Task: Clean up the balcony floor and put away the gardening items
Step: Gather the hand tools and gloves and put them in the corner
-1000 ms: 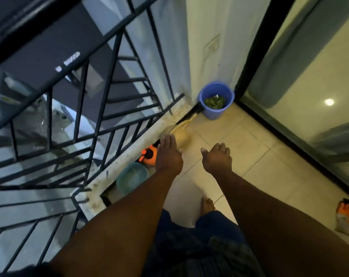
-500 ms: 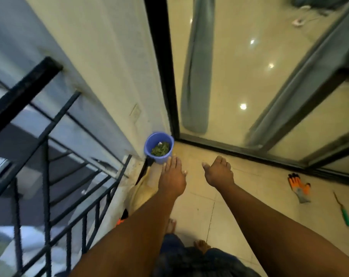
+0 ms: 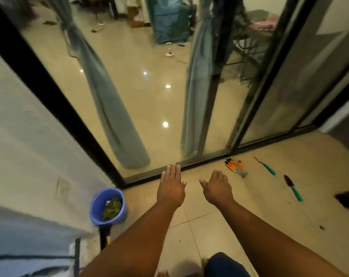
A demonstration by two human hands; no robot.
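Observation:
My left hand (image 3: 171,186) and my right hand (image 3: 217,187) are stretched out palm down over the tiled balcony floor (image 3: 269,226), both empty with fingers loosely apart. A blue bucket (image 3: 98,200) holding green plant clippings stands in the corner at lower left. To the right, an orange and grey gardening glove (image 3: 236,166) lies by the door track. Beyond it lie a thin green-handled tool (image 3: 266,166) and a green-handled trowel (image 3: 292,186).
A sliding glass door with a black frame (image 3: 49,90) runs across ahead, with curtains and a room behind it. A white wall (image 3: 29,146) is on the left. A dark square object (image 3: 347,198) lies at the right edge. Small debris specks dot the tiles.
The view has swung right, from the railing to the glass door. The bucket now sits at lower left, and the glove and two tools have come into view. Both hands stay empty.

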